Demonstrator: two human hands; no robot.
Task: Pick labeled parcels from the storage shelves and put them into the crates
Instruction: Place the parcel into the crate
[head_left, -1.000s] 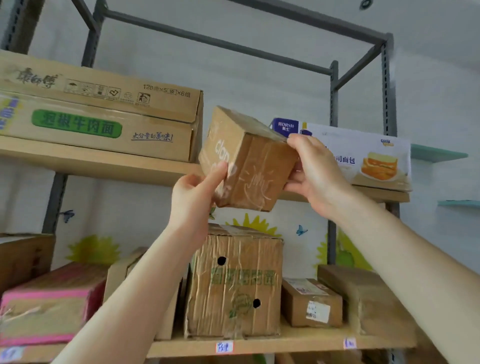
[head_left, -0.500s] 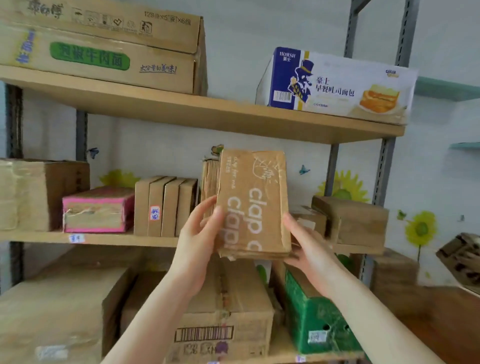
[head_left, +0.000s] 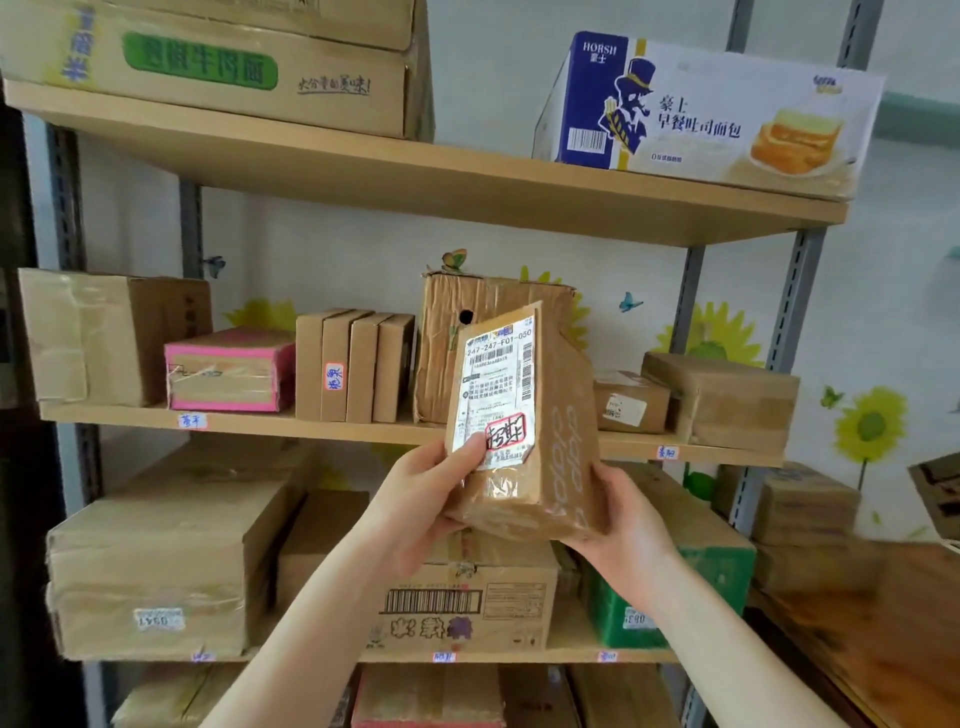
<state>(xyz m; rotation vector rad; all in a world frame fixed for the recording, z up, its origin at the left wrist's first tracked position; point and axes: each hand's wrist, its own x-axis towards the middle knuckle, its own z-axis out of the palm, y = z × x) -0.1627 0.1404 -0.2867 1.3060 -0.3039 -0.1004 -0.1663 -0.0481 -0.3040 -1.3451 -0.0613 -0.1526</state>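
I hold a small brown cardboard parcel (head_left: 540, 467) upright in front of the middle shelf (head_left: 249, 422). Its white shipping label with a barcode and a red-framed handwritten tag faces me. My left hand (head_left: 421, 499) grips its lower left side, thumb pressed on the label. My right hand (head_left: 623, 519) cups the lower right corner from below. White printed words run down the parcel's right face. No crate is in view.
The shelves hold many boxes: a pink-edged parcel (head_left: 228, 371), several thin upright cartons (head_left: 353, 374), a taped box with a hole (head_left: 447, 343), a blue-and-white bread box (head_left: 711, 111) on top, a green box (head_left: 670, 597) below. A wooden table (head_left: 883, 623) stands right.
The parcel came down from the top shelf to chest height and was turned until its label side faces me. The view dropped from the top shelf to the middle and lower shelves.
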